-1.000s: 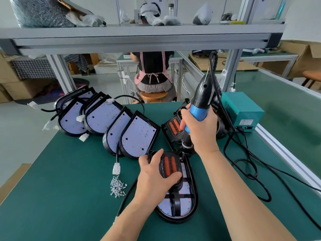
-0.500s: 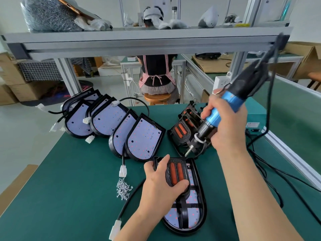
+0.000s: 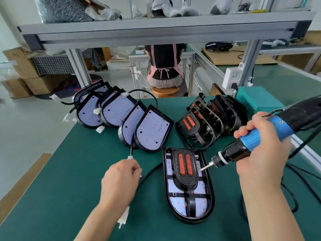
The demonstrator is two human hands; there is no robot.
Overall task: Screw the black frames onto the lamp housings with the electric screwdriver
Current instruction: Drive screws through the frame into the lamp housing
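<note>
With the lamp housing [image 3: 211, 197] flat on the green surface [image 3: 69, 188], black frame [image 3: 186, 180] seated, the right hand [image 3: 260, 153] on its right grips the tilted electric screwdriver [image 3: 251, 138], bit at the frame's edge, while the left hand [image 3: 119, 180] on its left curls knuckles-up, pinching a screw [image 3: 140, 175].

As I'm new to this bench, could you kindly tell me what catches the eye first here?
The right hand grips a blue electric screwdriver, its bit angled at the lamp housing lying flat front centre with a black frame on it. Behind, bare housings lean in a row at left, spare frames at right.
</note>
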